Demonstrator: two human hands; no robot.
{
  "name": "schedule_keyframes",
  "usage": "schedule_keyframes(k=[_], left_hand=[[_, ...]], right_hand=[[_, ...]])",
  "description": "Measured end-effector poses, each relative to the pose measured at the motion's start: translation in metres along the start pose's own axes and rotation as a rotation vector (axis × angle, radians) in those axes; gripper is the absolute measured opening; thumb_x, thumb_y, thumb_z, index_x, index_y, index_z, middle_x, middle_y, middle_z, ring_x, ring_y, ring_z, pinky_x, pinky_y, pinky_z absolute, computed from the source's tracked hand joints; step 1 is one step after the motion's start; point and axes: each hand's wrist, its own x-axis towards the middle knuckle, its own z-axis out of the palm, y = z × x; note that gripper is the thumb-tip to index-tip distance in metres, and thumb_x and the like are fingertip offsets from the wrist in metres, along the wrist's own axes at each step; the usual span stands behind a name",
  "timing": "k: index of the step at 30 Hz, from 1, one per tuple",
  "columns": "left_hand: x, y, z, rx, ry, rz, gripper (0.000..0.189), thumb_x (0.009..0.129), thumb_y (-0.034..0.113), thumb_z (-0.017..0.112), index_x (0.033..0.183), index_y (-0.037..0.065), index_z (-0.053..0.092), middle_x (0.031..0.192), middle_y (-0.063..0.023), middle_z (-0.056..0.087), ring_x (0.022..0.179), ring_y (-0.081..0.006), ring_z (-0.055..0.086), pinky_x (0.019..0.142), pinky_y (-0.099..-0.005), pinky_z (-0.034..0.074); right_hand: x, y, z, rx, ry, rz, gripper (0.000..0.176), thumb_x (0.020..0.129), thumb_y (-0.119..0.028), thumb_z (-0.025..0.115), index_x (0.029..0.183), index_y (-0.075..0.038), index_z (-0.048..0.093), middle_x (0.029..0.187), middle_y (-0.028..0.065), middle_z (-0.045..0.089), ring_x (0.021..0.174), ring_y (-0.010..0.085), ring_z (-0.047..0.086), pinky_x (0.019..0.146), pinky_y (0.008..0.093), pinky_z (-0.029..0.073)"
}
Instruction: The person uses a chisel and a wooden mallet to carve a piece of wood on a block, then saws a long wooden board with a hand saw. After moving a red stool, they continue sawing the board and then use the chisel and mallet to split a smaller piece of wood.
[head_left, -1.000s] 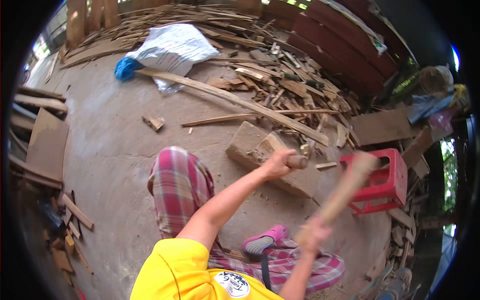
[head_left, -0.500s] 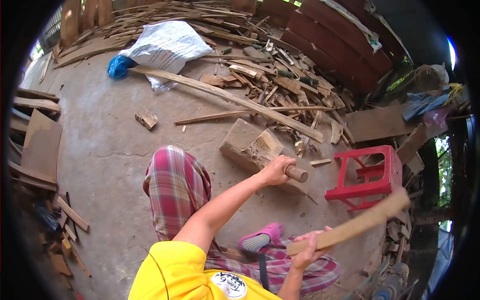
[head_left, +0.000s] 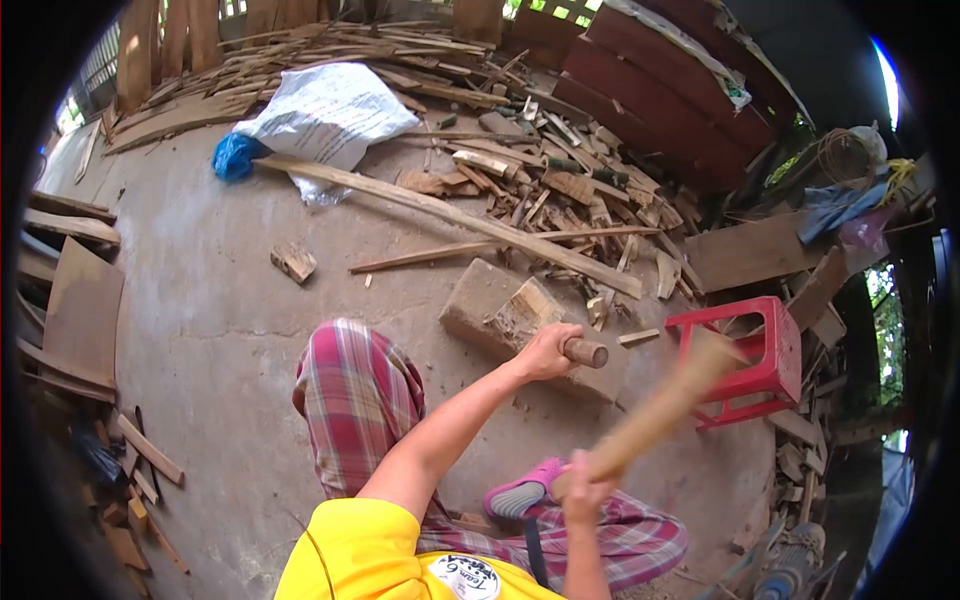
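- Left hand (head_left: 548,350) is clenched around a round wooden handle (head_left: 586,352), whose blunt end juts out to the right; whatever the handle leads to is hidden behind the fist.
- Right hand (head_left: 583,485), lower and nearer the body, grasps the narrow end of a wooden bat (head_left: 655,412); the bat slants up to the right, its far end blurred.
- Yellow shirt (head_left: 360,550) and plaid trousers (head_left: 360,400) fill the foreground, one knee raised at left.
- Pink clog (head_left: 545,476), over a striped sock, shows just beside the right hand.
- Wood block (head_left: 482,305) lies on the concrete floor (head_left: 220,350) beyond the knee, a paler hollow cut into its top; the left hand is over its right part, and whether they touch I cannot tell.
- Red stool (head_left: 787,350) stands right of the block, partly behind the bat's tip.
- Chunk (head_left: 293,262) of wood sits alone, left of the block.
- Long plank (head_left: 500,232) crosses the floor behind the block, over a thin strip (head_left: 425,258).
- Scrap pile (head_left: 570,185) spreads past the plank.
- White sack (head_left: 325,110) lies farther back, beside a blue bag (head_left: 236,157).
- Dark red boards (head_left: 665,100) close off the back right.
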Motion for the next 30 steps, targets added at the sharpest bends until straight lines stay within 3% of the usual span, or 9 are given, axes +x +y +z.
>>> schedule_keyframes(k=[4,5,6,10,13,15,23,28,30], left_hand=[[0.005,0.004,-0.011,-0.055,0.014,-0.104,0.027,0.067,0.011,0.074,0.086,0.003,0.057,0.077,-0.0139,0.058,0.074,-0.0300,0.058,0.066,-0.0372,0.046],[0.003,0.005,-0.012,-0.108,0.030,-0.160,0.027,0.069,0.012,0.075,0.089,0.004,0.059,0.078,-0.0137,0.059,0.074,-0.0274,0.059,0.067,-0.0361,0.046],[0.004,0.005,-0.012,-0.133,0.077,-0.161,0.027,0.074,0.015,0.078,0.093,0.004,0.061,0.079,-0.0076,0.062,0.075,-0.0177,0.059,0.068,-0.0318,0.047],[0.010,-0.001,-0.015,-0.363,0.245,-0.260,0.024,0.079,0.020,0.080,0.084,0.005,0.062,0.078,0.0053,0.058,0.073,-0.0056,0.052,0.065,-0.0249,0.045],[0.014,0.007,-0.029,-0.344,0.288,-0.327,0.023,0.080,0.018,0.079,0.078,0.007,0.059,0.073,0.0063,0.055,0.068,-0.0049,0.050,0.062,-0.0245,0.044],[0.015,0.007,-0.033,-0.319,0.299,-0.328,0.025,0.080,0.015,0.079,0.073,0.008,0.056,0.069,0.0074,0.052,0.064,-0.0039,0.046,0.060,-0.0237,0.041],[0.009,-0.018,-0.038,-0.576,0.449,-0.409,0.023,0.080,0.008,0.076,0.074,0.010,0.054,0.071,0.0058,0.052,0.068,-0.0053,0.048,0.062,-0.0244,0.039],[0.004,-0.041,-0.056,-0.814,0.835,-0.461,0.023,0.083,0.012,0.073,0.075,0.013,0.051,0.069,0.0046,0.051,0.066,-0.0061,0.048,0.061,-0.0241,0.038],[0.007,-0.046,-0.067,-0.892,0.980,-0.453,0.022,0.083,0.012,0.073,0.075,0.013,0.052,0.068,0.0019,0.054,0.064,-0.0086,0.052,0.061,-0.0249,0.042]], right_hand=[[0.003,0.037,0.004,-0.289,-0.174,-0.064,0.047,0.084,-0.012,0.068,0.124,-0.003,0.043,0.096,0.0070,0.053,0.069,0.0139,0.056,0.062,0.0278,0.051],[0.001,0.028,0.001,-0.099,-0.160,0.156,0.044,0.083,-0.014,0.069,0.118,-0.002,0.045,0.091,0.0067,0.054,0.067,0.0141,0.056,0.059,0.0279,0.049],[-0.002,0.018,0.001,0.097,-0.133,0.376,0.040,0.082,-0.015,0.071,0.112,-0.002,0.048,0.085,0.0063,0.055,0.065,0.0143,0.056,0.057,0.0281,0.048],[0.014,0.047,-0.005,-0.072,-0.097,0.340,0.039,0.081,-0.019,0.073,0.107,-0.004,0.050,0.080,0.0053,0.055,0.063,0.0146,0.057,0.056,0.0271,0.048],[0.021,0.066,0.000,-0.101,-0.159,0.551,0.043,0.080,-0.025,0.075,0.107,-0.003,0.050,0.083,0.0088,0.059,0.069,0.0201,0.061,0.062,0.0319,0.051],[0.026,0.100,0.002,-0.388,-0.134,0.349,0.045,0.080,-0.030,0.075,0.105,0.000,0.053,0.085,0.0127,0.062,0.073,0.0223,0.062,0.067,0.0360,0.050],[0.067,0.100,0.045,-0.541,-0.129,0.228,0.058,0.079,-0.038,0.073,0.116,-0.003,0.047,0.099,0.0248,0.065,0.096,0.0416,0.063,0.083,0.0469,0.048],[0.071,0.140,0.050,-0.630,-0.225,0.259,0.058,0.079,-0.036,0.073,0.118,-0.005,0.045,0.101,0.0229,0.065,0.098,0.0410,0.063,0.084,0.0467,0.047],[0.070,0.157,0.047,-0.582,-0.194,0.146,0.058,0.080,-0.034,0.073,0.120,-0.003,0.044,0.092,0.0244,0.066,0.086,0.0410,0.066,0.076,0.0482,0.050]])
